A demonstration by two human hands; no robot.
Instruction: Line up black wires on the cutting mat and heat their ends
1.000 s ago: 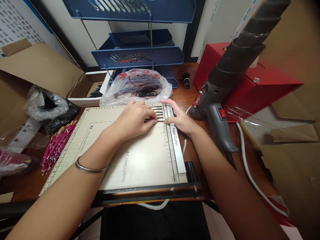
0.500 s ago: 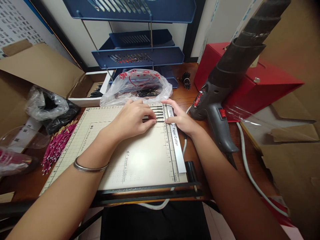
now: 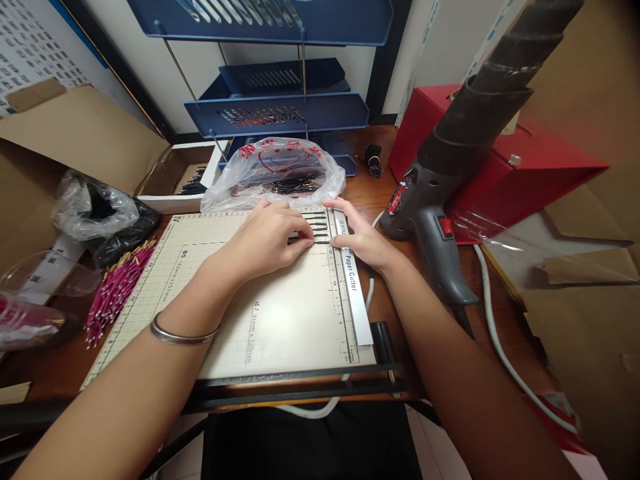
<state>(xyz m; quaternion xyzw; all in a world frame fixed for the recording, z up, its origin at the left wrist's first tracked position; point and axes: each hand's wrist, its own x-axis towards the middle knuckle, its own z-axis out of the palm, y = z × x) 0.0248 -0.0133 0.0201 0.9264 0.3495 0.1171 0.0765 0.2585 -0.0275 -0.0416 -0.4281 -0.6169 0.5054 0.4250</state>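
A cream paper cutter (image 3: 290,310) with printed grid lines lies in front of me. Several thin black cord-like pieces (image 3: 316,219) rest in a row across its upper right part, parallel to one another. My left hand (image 3: 270,233), a metal bangle on its wrist, pinches the left end of the nearest black piece (image 3: 323,243) between thumb and fingertips. At the other end of that piece is the thumb tip of my right hand (image 3: 365,239). The right fingers are spread, lying over the cutter's white strip (image 3: 357,310); its forefinger reaches to the top edge.
A heat gun (image 3: 440,200) stands at right before a red box (image 3: 540,167). Behind the cutter is a clear plastic bag (image 3: 225,190) with black pieces, below blue tiered trays (image 3: 275,113). Magenta cords (image 3: 117,290) lie at left, beside a black bag (image 3: 100,217).
Hardly anything differs. My left hand has shifted very slightly to the right with the nearest black piece; my right hand stays in place.
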